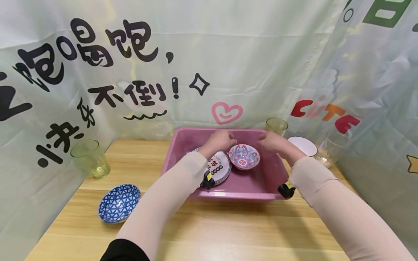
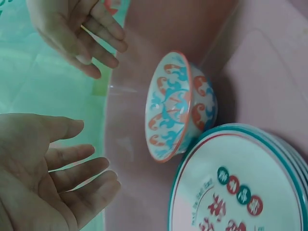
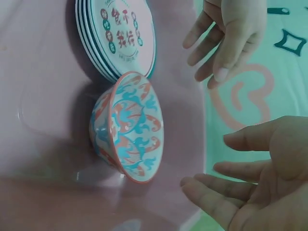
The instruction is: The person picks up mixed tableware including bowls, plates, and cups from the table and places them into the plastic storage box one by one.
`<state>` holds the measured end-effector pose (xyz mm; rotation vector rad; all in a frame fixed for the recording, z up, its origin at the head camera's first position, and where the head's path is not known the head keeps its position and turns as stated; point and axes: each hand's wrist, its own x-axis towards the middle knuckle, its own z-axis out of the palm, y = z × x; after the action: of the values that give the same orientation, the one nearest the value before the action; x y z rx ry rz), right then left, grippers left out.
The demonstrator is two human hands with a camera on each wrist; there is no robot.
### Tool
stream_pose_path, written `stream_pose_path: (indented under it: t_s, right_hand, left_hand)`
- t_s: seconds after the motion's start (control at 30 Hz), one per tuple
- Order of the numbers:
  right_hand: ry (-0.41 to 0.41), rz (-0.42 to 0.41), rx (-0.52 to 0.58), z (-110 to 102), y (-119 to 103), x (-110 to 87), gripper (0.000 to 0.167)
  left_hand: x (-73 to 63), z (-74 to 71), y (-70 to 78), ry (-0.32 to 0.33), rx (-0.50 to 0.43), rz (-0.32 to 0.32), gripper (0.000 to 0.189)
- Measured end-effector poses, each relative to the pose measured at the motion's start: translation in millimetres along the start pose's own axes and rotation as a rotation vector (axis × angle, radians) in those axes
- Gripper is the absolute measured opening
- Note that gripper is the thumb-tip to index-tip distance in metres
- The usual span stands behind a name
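Observation:
A patterned bowl [image 1: 244, 157] in red, blue and white sits in the pink plastic basin [image 1: 228, 194]. Beside it, a stack of white plates [image 1: 219, 167] with dark rims and red lettering lies in the basin, the bowl leaning close to its edge. My left hand [image 1: 219, 140] hovers over the back of the basin, left of the bowl, fingers apart and holding nothing. On the bowl's other side my right hand [image 1: 271, 141] is likewise raised with loose fingers and nothing in its grasp. Both wrist views show bare palms and spread fingers near the bowl [image 2: 168, 106].
A blue-and-white bowl [image 1: 119, 203] rests on the wooden table [image 1: 202, 232] at the left, with a green glass [image 1: 91, 159] behind it. Right of the basin stand a yellowish glass [image 1: 277, 125], a white plate [image 1: 303, 145] and a clear glass [image 1: 328, 150]. Printed curtains hang close behind.

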<state>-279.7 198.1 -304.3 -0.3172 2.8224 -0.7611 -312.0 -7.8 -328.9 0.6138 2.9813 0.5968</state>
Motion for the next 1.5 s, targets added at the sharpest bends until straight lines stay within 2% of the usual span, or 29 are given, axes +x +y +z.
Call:
stream_pose_path:
  t_s: [0.13,0.27,0.37,0.5,0.63,0.87,1.2,1.5]
  right_hand:
    - [0.011,-0.002,0.092,-3.7,1.2,-12.5,0.050]
    - [0.051,-0.031,0.149,-5.4,8.8,-22.6,0.050]
    - [0.084,-0.065,0.137,-7.2,17.0,-31.3,0.049]
    - [0.123,-0.067,0.121,-8.7,28.5,-42.7,0.049]
    - [0.157,-0.061,0.145,-6.1,38.8,-50.8,0.051]
    - [0.227,-0.053,0.143,7.5,53.6,-62.1,0.050]
    - [0.128,-0.037,0.477,33.1,83.1,-68.7,0.061]
    - [0.049,-0.013,0.785,52.6,99.5,-71.2,0.069]
  left_hand:
    - [-8.5,-9.9,-6.2,-0.002,-0.021,0.024,0.037]
    - [-20.0,-20.3,-14.2,-0.004,-0.071,0.024,0.036]
    - [-29.3,-28.8,-20.8,-0.008,-0.098,0.022,0.038]
    - [-41.3,-38.2,-31.2,-0.003,-0.141,0.019,0.042]
    - [-53.7,-44.6,-41.4,0.024,-0.178,0.018,0.043]
    - [-78.1,-47.0,-65.0,0.102,-0.223,-0.003,0.043]
    - [-114.9,-51.6,-96.8,0.160,-0.357,-0.053,0.046]
    - [-143.7,-46.3,-124.5,0.251,-0.406,-0.125,0.053]
